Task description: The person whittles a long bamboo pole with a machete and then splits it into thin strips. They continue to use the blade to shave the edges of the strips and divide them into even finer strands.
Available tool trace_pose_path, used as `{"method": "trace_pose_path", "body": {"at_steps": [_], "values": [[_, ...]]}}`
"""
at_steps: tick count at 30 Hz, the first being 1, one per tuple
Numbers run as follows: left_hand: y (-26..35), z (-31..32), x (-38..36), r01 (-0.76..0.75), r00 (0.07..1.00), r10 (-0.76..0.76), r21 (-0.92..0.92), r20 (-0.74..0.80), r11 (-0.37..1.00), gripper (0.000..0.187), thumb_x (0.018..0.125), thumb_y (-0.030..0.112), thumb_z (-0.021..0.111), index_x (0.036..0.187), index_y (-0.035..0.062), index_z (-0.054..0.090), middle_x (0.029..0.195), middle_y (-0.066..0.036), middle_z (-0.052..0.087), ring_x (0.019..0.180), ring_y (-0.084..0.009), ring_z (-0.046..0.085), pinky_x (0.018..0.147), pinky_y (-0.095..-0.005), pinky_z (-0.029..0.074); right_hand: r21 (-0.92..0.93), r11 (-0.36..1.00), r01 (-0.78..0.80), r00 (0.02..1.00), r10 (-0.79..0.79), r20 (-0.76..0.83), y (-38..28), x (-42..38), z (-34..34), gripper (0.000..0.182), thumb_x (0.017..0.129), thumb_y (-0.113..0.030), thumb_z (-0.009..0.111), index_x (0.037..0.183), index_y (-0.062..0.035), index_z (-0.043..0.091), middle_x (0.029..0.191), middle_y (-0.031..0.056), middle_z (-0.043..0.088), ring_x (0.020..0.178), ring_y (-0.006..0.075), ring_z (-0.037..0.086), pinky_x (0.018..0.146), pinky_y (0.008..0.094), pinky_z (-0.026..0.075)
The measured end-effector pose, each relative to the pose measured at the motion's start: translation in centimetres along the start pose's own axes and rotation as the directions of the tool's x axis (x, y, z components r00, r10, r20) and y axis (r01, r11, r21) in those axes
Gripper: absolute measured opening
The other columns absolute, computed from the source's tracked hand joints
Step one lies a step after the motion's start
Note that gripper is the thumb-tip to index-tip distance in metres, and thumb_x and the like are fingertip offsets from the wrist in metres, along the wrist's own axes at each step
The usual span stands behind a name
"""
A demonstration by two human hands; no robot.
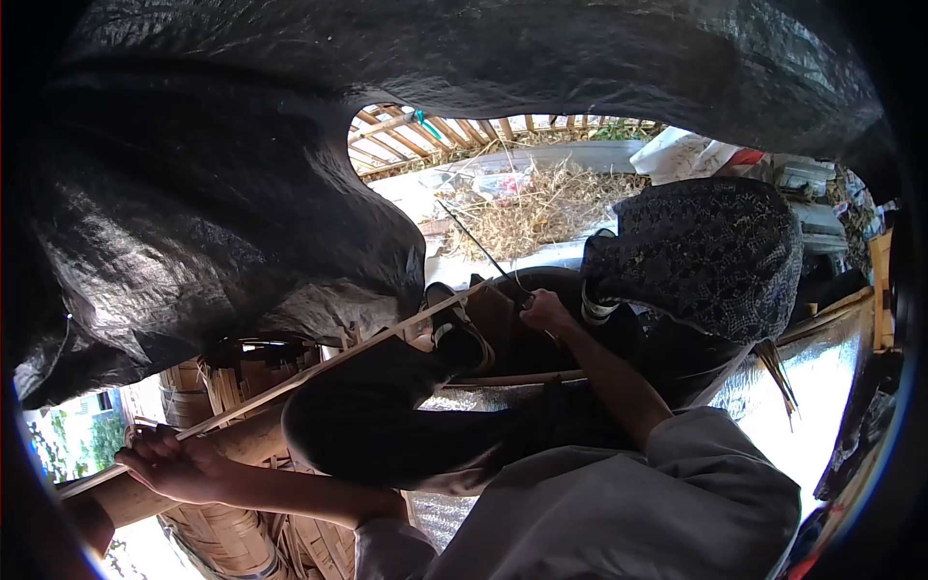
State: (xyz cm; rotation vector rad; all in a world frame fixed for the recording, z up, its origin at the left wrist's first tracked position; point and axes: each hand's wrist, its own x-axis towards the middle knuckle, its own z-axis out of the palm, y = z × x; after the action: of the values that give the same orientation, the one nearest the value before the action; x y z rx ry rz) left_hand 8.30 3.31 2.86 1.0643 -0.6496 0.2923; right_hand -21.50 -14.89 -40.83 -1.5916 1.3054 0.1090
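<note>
A long, pale bamboo strip (319, 369) slants from the lower left up to the middle of the view. Near its lower end my left hand (174, 469) is closed around it, fingers curled. My right hand (548, 314) grips the handle of a knife (486, 253), whose long thin blade points up and left. The strip's far end lies close beside the blade and the right hand. Below the strip is my bent leg in dark trousers (358, 411), with a dark shoe (459, 333) near the strip's far end. Patterned dark cloth (706, 256) covers the other knee.
Black plastic sheeting (193, 213) hangs overhead and at the left. Through its opening show a heap of dry shavings (556, 203) and a slatted bamboo fence (474, 132). Woven bamboo baskets (217, 532) stand at lower left, behind a thick bamboo pole (256, 437).
</note>
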Motion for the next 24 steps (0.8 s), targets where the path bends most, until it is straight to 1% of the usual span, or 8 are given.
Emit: {"method": "trace_pose_path", "body": {"at_steps": [8, 11, 13, 16, 18, 19, 22, 24], "values": [[-0.3, 1.2, -0.6, -0.039, 0.997, 0.047, 0.115, -0.069, 0.993, 0.024, 0.093, 0.016, 0.042, 0.071, 0.008, 0.036, 0.056, 0.002, 0.027, 0.051, -0.0115, 0.033, 0.043, -0.0215, 0.029, 0.039, 0.999, 0.017, 1.0, -0.018, 0.025, -0.3, -0.5, -0.3, 0.024, 0.063, -0.021, 0.056, 0.072, 0.0009, 0.059, 0.072, 0.0189, 0.061, 0.075, 0.0328, 0.062, 0.068, 0.0389, 0.05], [-0.4, 1.5, -0.8, -0.043, 0.985, 0.069, 0.157, -0.161, 0.987, 0.032, 0.095, 0.021, 0.037, 0.065, 0.0091, 0.032, 0.055, 0.002, 0.024, 0.046, -0.0081, 0.023, 0.037, -0.0196, 0.023, 0.044, 0.996, 0.073, 0.997, -0.073, -0.003, -1.4, -1.1, -0.8, 0.023, 0.063, -0.021, 0.057, 0.071, 0.0004, 0.059, 0.071, 0.0189, 0.061, 0.074, 0.0331, 0.061, 0.068, 0.0389, 0.049], [-0.7, -1.4, 0.1, -0.031, 0.999, 0.034, 0.064, -0.039, 0.997, 0.028, 0.093, 0.019, 0.042, 0.068, 0.0095, 0.032, 0.056, 0.002, 0.025, 0.05, -0.0101, 0.029, 0.043, -0.0217, 0.027, 0.04, 0.993, 0.113, 0.993, -0.113, -0.02, -2.0, -1.1, -0.5, 0.022, 0.063, -0.02, 0.057, 0.071, 0.0, 0.059, 0.071, 0.019, 0.061, 0.074, 0.0334, 0.061, 0.068, 0.039, 0.049], [-0.9, -1.7, 0.3, 0.007, 0.997, -0.007, -0.01, -0.078, 1.0, 0.033, 0.092, 0.023, 0.042, 0.065, 0.0106, 0.029, 0.055, 0.002, 0.022, 0.048, -0.0097, 0.026, 0.042, -0.0219, 0.025, 0.108, 0.975, 0.195, 0.981, -0.193, -0.032, -1.5, -0.5, 0.8, 0.021, 0.063, -0.019, 0.058, 0.073, 0.0005, 0.059, 0.072, 0.0193, 0.062, 0.075, 0.0338, 0.061, 0.065, 0.0388, 0.049], [-0.7, -2.2, 0.2, 0.022, 0.998, -0.024, -0.03, -0.054, 0.999, 0.034, 0.093, 0.024, 0.042, 0.064, 0.0111, 0.028, 0.054, 0.002, 0.021, 0.047, -0.0098, 0.025, 0.042, -0.0221, 0.025, 0.183, 0.983, -0.014, 0.989, -0.013, 0.148, -0.6, -0.6, 1.4, 0.02, 0.064, -0.017, 0.058, 0.075, 0.0002, 0.061, 0.072, 0.0182, 0.062, 0.075, 0.0321, 0.062, 0.063, 0.038, 0.049], [-0.5, -2.4, 0.1, 0.038, 0.999, -0.039, -0.056, -0.028, 0.998, 0.036, 0.093, 0.025, 0.042, 0.063, 0.0117, 0.027, 0.054, 0.003, 0.02, 0.047, -0.0099, 0.024, 0.042, -0.0222, 0.025, 0.184, 0.983, -0.014, 0.989, -0.014, 0.148, 0.1, -0.8, 1.4, 0.02, 0.064, -0.017, 0.058, 0.075, 0.0002, 0.061, 0.072, 0.0182, 0.062, 0.075, 0.0321, 0.062, 0.063, 0.038, 0.049], [-0.2, -3.0, -0.2, 0.09, 0.995, -0.084, -0.133, 0.05, 0.987, 0.037, 0.093, 0.026, 0.042, 0.062, 0.0121, 0.025, 0.054, 0.003, 0.02, 0.046, -0.0101, 0.023, 0.042, -0.0224, 0.025, -0.038, 0.996, -0.083, 0.97, 0.089, 0.226, 1.8, -1.0, 1.6, 0.019, 0.065, -0.016, 0.057, 0.074, 0.0005, 0.06, 0.068, 0.0171, 0.062, 0.071, 0.0304, 0.063, 0.06, 0.0375, 0.049], [-0.1, -2.7, -0.5, 0.068, 0.998, -0.067, -0.097, 0.01, 0.993, 0.037, 0.092, 0.026, 0.041, 0.062, 0.0122, 0.025, 0.053, 0.003, 0.02, 0.046, -0.0098, 0.023, 0.042, -0.022, 0.025, 0.212, 0.97, -0.117, 0.988, 0.093, 0.123, 1.7, -1.0, 1.5, 0.018, 0.065, -0.016, 0.057, 0.072, 0.0004, 0.06, 0.067, 0.0171, 0.062, 0.067, 0.0296, 0.063, 0.058, 0.0365, 0.049]]}}
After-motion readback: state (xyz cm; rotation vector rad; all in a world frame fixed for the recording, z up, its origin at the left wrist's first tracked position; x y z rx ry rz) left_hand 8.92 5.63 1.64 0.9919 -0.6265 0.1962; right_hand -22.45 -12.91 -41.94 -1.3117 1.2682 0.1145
